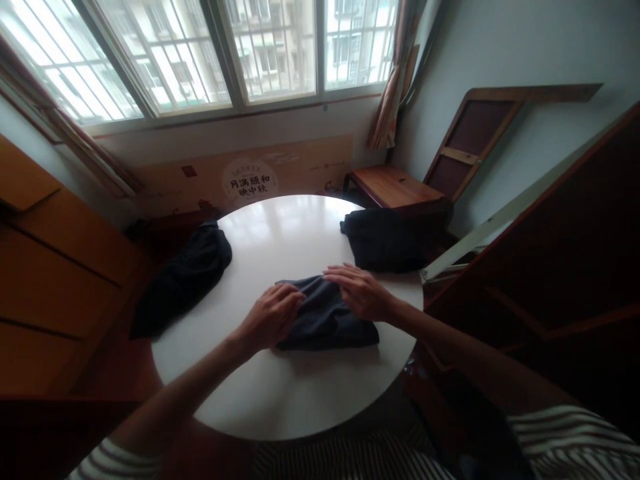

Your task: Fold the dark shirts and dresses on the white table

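A folded dark grey garment (327, 323) lies on the round white table (265, 400), its kind hidden by the folding. Over its left edge rests my left hand (275, 313), fingers slightly bent and laid on the cloth, the thumb mostly hidden. My right hand (363, 293) is at the upper right part of the garment, with fingers stretched out to the left over its far edge. Neither hand visibly pinches the fabric.
A black folded cloth (383, 240) sits at the table's far right edge. Another black garment (187, 277) hangs over the left edge. Beyond stand a wooden chair (395, 185) and a barred window (275, 47). Orange-brown cabinets (45, 287) are on the left.
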